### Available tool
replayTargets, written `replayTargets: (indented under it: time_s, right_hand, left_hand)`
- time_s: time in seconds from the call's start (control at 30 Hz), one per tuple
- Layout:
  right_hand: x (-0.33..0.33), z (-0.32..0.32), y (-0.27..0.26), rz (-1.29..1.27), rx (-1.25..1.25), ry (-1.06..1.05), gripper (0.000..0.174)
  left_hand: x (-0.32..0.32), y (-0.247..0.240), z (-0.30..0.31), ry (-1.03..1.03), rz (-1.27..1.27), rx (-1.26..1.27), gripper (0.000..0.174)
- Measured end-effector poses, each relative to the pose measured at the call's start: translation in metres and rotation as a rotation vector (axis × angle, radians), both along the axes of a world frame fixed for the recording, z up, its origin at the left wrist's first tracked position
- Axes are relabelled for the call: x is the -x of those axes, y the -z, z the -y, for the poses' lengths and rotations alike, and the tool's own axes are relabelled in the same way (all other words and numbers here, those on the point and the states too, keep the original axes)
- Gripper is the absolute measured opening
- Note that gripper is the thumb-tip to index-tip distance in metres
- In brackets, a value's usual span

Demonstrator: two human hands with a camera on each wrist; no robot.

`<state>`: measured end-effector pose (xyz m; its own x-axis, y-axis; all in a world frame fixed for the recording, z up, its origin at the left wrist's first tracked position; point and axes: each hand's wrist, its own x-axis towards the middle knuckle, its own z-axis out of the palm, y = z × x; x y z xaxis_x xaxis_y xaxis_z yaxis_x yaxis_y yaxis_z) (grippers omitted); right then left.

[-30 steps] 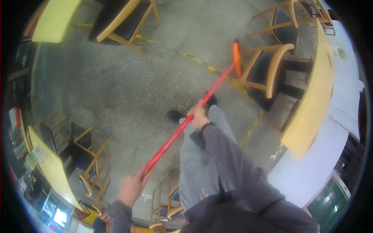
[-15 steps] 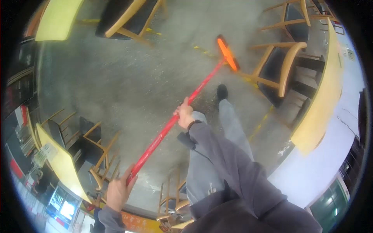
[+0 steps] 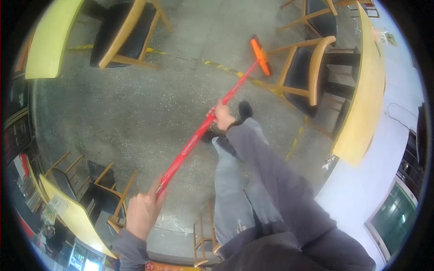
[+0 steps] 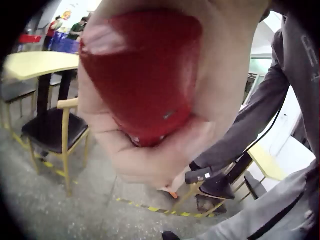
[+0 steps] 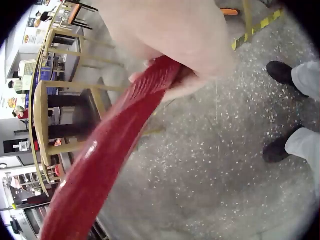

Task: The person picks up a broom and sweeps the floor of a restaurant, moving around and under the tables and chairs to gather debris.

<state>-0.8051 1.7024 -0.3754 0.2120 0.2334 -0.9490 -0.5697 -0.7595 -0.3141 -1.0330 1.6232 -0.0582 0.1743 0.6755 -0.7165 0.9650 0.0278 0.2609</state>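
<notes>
A long red pole (image 3: 187, 147) slants across the head view, from the lower left up to an orange head (image 3: 260, 56) on the floor. My left hand (image 3: 143, 211) grips the pole's near end. Farther down the shaft, my right hand (image 3: 222, 116) is wrapped round it. In the left wrist view, the left hand (image 4: 145, 165) curls around the thick red end (image 4: 145, 75). The right wrist view shows the right hand (image 5: 175, 35) closed round the red shaft (image 5: 105, 155); part of its fingers is hidden.
A wooden chair (image 3: 300, 74) with a dark seat stands right of the orange head. Another chair (image 3: 124, 34) is at the upper left. Yellow tables (image 3: 361, 99) line both sides. Yellow-black tape (image 3: 221, 67) crosses the speckled floor. More chairs (image 3: 106, 194) stand lower left.
The orange head has shifted away from the right-hand chair and tilted. The feet have changed position, and the whole head view has shifted. Both hands keep hold of the pole.
</notes>
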Motion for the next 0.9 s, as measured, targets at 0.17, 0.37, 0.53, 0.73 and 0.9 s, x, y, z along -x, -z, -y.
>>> replayTargets:
  time_s: [0.17, 0.37, 0.53, 0.73, 0.9]
  right_hand:
    - [0.061, 0.075, -0.03, 0.039, -0.096, -0.16, 0.056]
    - [0.092, 0.156, -0.075, 0.035, 0.044, -0.257, 0.044]
    - [0.082, 0.14, -0.092, 0.184, -0.035, -0.393, 0.04]
    - [0.017, 0.008, -0.036, 0.064, -0.271, -0.21, 0.021]
    - [-0.026, -0.053, -0.065, 0.03, -0.383, -0.14, 0.022]
  left_hand:
    - [0.039, -0.03, 0.071, -0.137, -0.117, 0.171, 0.042]
    - [0.033, -0.083, 0.181, -0.465, 0.048, 0.351, 0.044]
    - [0.015, -0.065, 0.223, -0.672, 0.105, 0.46, 0.046]
    - [-0.047, 0.038, 0.123, -0.712, 0.248, 0.195, 0.042]
    - [-0.101, 0.115, 0.024, -0.578, 0.425, -0.096, 0.039]
